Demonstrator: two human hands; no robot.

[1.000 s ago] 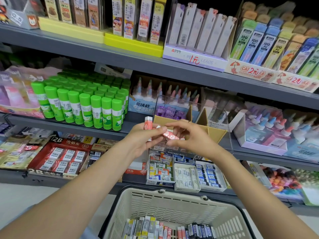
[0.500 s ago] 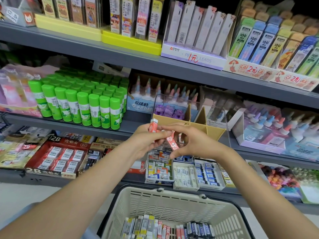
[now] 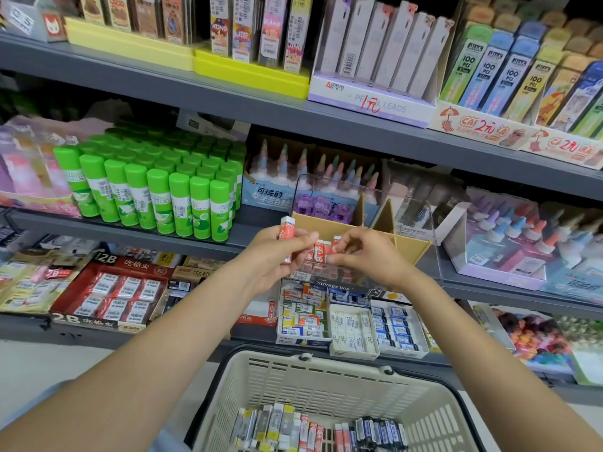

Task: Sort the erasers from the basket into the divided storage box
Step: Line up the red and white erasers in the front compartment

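My left hand [image 3: 270, 256] grips an upright red eraser [image 3: 287, 230]; at three o'clock, my right hand's [image 3: 365, 252] fingers [image 3: 342, 247] pinch another eraser [image 3: 334, 247] inside the storage box [image 3: 411, 246].

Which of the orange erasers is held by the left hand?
The upright orange eraser with the white top, gripped by the left hand; the others already stand in the storage box.

Even, bright overhead store light; deep shadow under upper shelf [image 3: 228, 96]; wide-angle bowing at edges; right-side glue bottles [image 3: 528, 236] smeared with blur; soft glare on clear storage box [image 3: 421, 223] wall; centre sharp.
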